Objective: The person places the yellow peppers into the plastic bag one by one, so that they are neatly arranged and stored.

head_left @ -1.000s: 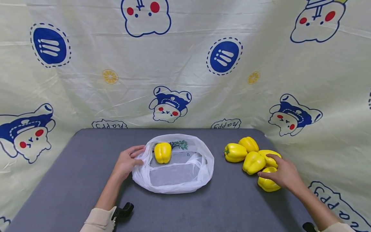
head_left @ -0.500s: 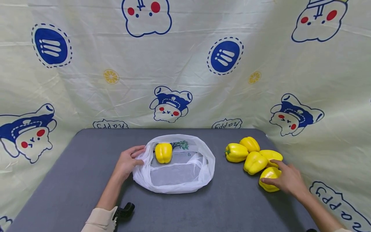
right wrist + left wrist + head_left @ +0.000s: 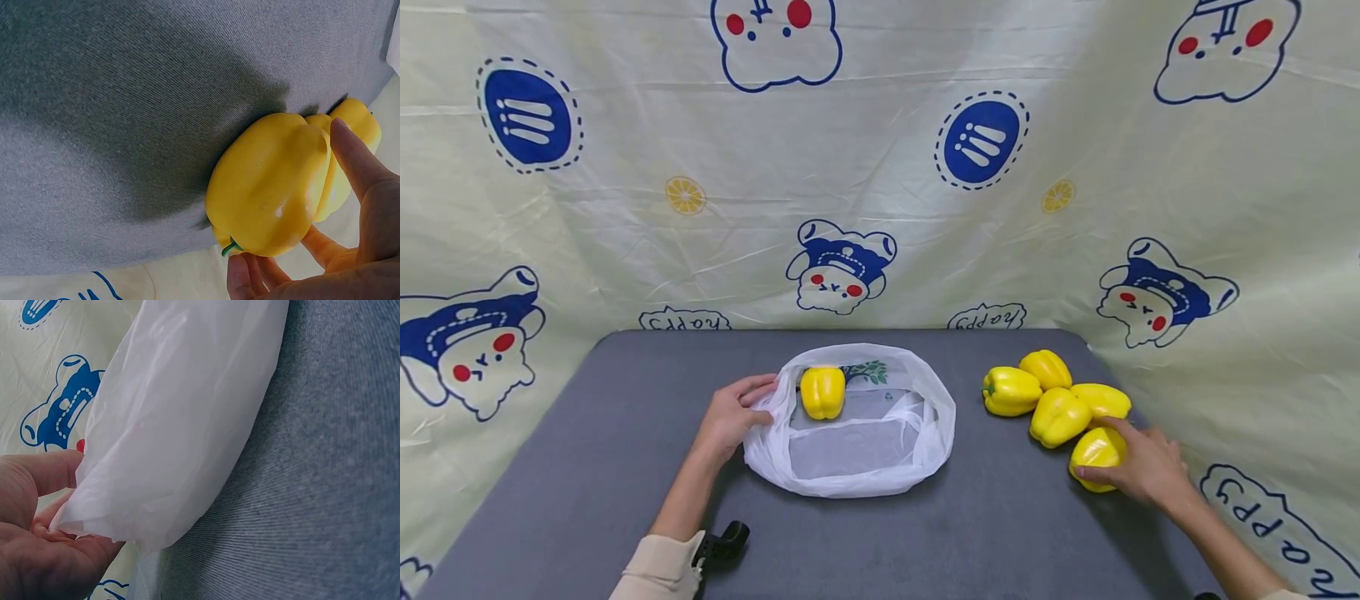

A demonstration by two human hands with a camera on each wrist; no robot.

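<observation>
A white plastic bag (image 3: pixel 850 487) stands with its mouth spread wide, and one yellow bell pepper (image 3: pixel 822 393) lies inside it at the back left. My left hand (image 3: pixel 730 421) holds the bag's left rim, with the film between thumb and fingers in the left wrist view. On the right, my right hand (image 3: pixel 1142 462) has its thumb and fingers around the nearest yellow bell pepper (image 3: pixel 269 187), which rests on the table. Its green stem shows between that pepper and the fingertips in the right wrist view.
Several more yellow bell peppers (image 3: pixel 1060 418) lie clustered just beyond the right hand. The grey table (image 3: pixel 962 533) ends in a straight back edge below a patterned curtain (image 3: pixel 865 183). A black wrist strap (image 3: pixel 722 546) sits on the left wrist.
My right hand has shifted slightly right and toward the near side, its thumb and fingers closing around the nearest bell pepper. The left hand and the bag stay in place.
</observation>
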